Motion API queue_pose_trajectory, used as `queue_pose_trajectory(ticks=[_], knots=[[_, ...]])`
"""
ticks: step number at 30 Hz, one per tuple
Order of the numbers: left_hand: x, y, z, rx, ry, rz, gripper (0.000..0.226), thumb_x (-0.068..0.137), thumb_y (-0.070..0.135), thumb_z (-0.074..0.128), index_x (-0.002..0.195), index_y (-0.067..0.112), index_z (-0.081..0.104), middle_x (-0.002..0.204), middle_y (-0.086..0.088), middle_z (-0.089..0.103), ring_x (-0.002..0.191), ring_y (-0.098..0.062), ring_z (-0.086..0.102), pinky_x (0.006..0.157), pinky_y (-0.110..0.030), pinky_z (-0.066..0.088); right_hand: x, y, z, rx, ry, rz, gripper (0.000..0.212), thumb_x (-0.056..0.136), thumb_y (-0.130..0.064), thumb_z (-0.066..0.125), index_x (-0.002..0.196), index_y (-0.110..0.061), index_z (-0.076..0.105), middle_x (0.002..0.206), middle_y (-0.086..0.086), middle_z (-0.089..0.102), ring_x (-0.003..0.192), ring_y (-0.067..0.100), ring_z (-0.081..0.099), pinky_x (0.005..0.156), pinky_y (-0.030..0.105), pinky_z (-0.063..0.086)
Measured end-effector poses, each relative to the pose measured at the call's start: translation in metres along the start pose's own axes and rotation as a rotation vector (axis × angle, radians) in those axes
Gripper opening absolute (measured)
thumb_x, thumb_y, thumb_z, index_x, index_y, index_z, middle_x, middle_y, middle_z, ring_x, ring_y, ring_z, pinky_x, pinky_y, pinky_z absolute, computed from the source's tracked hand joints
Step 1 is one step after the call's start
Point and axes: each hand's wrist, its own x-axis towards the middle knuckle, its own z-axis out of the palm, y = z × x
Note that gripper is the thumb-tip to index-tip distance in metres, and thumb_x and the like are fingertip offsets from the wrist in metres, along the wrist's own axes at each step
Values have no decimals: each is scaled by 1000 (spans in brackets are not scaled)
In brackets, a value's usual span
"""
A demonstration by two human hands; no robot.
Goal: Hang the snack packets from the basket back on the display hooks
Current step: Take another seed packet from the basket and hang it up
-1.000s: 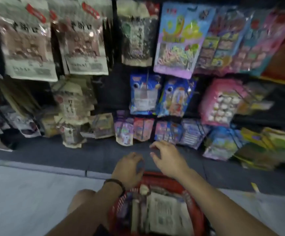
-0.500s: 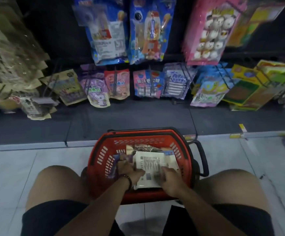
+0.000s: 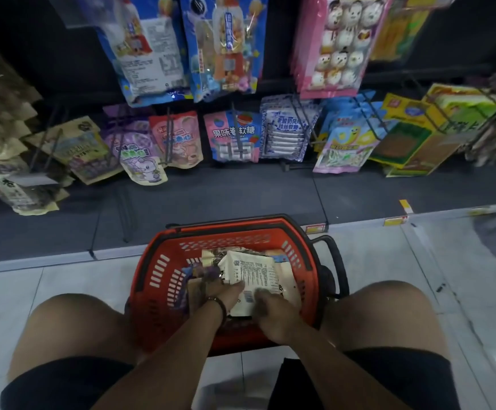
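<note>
A red plastic basket sits on the floor between my knees, holding several snack packets. On top lies a white packet with printed text and a barcode. My left hand and my right hand are both down in the basket at the near end of that packet, fingers curled on its edge. A purple packet shows at the left beside my left hand. Display hooks with hanging packets fill the dark rack ahead.
The bottom row holds a purple bunny packet, a pink packet, a pink-blue candy packet and a blue-white packet. A dark shelf base lies between rack and basket. The basket's black handle sticks out right.
My view dropped from the rack to the basket. Both hands came down from near the hooks into the basket and took hold of the white packet, which is now slightly lifted.
</note>
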Motion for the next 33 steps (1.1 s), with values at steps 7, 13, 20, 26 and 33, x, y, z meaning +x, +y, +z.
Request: queue_pose_trajectory(ticks=[7, 13, 20, 26, 33], knots=[[-42, -31, -30, -407, 86, 192, 32, 98, 5, 68, 129, 10, 62, 120, -15, 75, 98, -32, 74, 84, -52, 63, -9, -9, -4, 394, 292, 215, 40, 96, -38, 72, 125, -11, 64, 127, 12, 57, 117, 33, 65, 101, 47, 58], [-79, -43, -49, -758, -80, 179, 40, 98, 10, 69, 136, 20, 60, 126, -11, 75, 113, -37, 72, 98, -64, 55, -26, -23, -16, 1098, 459, 506, 88, 75, -41, 94, 141, -4, 49, 134, 17, 66, 119, 39, 67, 103, 51, 58], [-118, -48, -54, -924, -286, 332, 54, 93, 2, 66, 142, 19, 54, 135, -15, 69, 120, -39, 69, 88, -56, 61, -44, -39, -27, 1587, 180, 292, 43, 86, -39, 84, 118, -12, 77, 107, 13, 82, 98, 39, 79, 77, 54, 66], [-125, -40, -86, -820, -380, 394, 76, 80, -4, 80, 142, 31, 53, 135, -11, 70, 120, -37, 70, 90, -58, 59, -47, -52, -50, 1568, 184, 100, 33, 95, -47, 72, 115, -23, 79, 112, 10, 82, 106, 38, 74, 87, 57, 63], [-134, 5, -135, -458, 58, 613, 97, 69, 33, 91, 147, 40, 34, 128, 11, 63, 98, 4, 72, 75, -19, 60, -62, -96, -97, 1223, 222, -246, 31, 100, -48, 66, 112, -23, 81, 118, 8, 81, 110, 28, 78, 86, 42, 62]])
